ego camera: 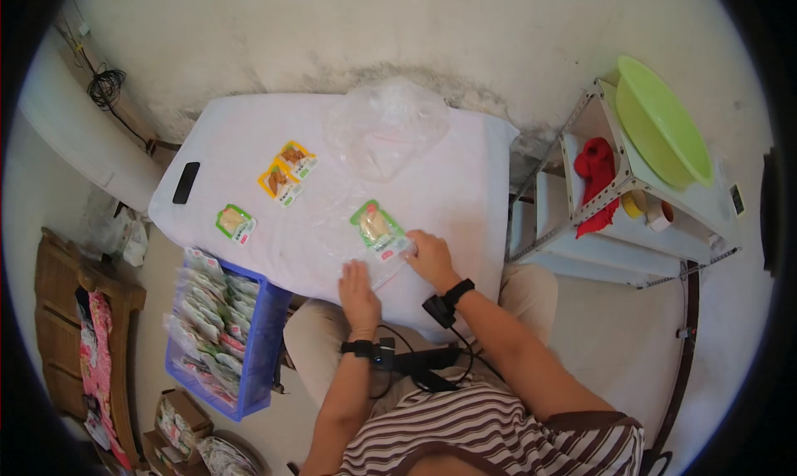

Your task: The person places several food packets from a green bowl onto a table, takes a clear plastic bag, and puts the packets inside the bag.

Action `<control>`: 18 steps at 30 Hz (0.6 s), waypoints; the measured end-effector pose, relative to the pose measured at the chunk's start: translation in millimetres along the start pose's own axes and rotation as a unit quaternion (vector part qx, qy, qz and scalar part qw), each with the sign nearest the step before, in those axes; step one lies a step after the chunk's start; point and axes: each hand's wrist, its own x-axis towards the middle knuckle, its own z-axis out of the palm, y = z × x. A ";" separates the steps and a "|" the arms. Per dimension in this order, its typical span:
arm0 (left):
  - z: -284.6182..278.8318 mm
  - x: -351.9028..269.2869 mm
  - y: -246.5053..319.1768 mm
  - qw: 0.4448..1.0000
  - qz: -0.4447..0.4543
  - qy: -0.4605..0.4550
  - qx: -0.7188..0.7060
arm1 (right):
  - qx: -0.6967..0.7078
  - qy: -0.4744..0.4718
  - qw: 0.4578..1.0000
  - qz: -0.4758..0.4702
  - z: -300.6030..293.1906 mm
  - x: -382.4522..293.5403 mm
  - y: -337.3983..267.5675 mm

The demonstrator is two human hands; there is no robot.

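A green-edged food packet (375, 232) lies on the white-covered table before me, with pale food visible inside. Clear plastic film (330, 233) spreads around it and seems partly to cover it. My right hand (431, 257) pinches the packet's lower right corner. Flat on the film near the front edge rests my left hand (360, 297), fingers extended and holding nothing. To the left are a second green-edged packet (234, 223) and two yellow-edged packets, one lower (279, 183) and one upper (295, 160). A large clear plastic bag (389, 130) lies crumpled at the back.
A black phone (186, 183) lies at the table's left. Below it, a blue crate (252, 376) holds several packets. Shelving (607, 252) on the right carries a green basin (660, 124), red cloth (596, 177) and tape rolls (634, 204). Cables (476, 354) hang by my wrists.
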 end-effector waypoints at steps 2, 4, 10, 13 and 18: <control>-8.2 1.1 5.3 0.998 0.026 0.046 -0.030 | -0.020 0.046 0.997 -0.059 5.9 -13.1 8.2; -23.3 0.7 14.5 0.986 0.121 0.052 -0.098 | -0.039 0.084 0.989 -0.114 6.8 -22.1 7.5; -10.5 -5.8 58.8 0.980 0.159 -0.064 -0.105 | -0.026 0.130 0.976 -0.171 8.0 -21.9 9.5; -1.4 0.4 62.4 0.987 0.116 -0.105 -0.040 | -0.024 0.126 0.979 -0.159 9.0 -23.8 8.9; 9.7 7.0 57.4 0.987 0.123 -0.102 -0.014 | -0.010 0.125 0.979 -0.158 8.1 -22.6 11.1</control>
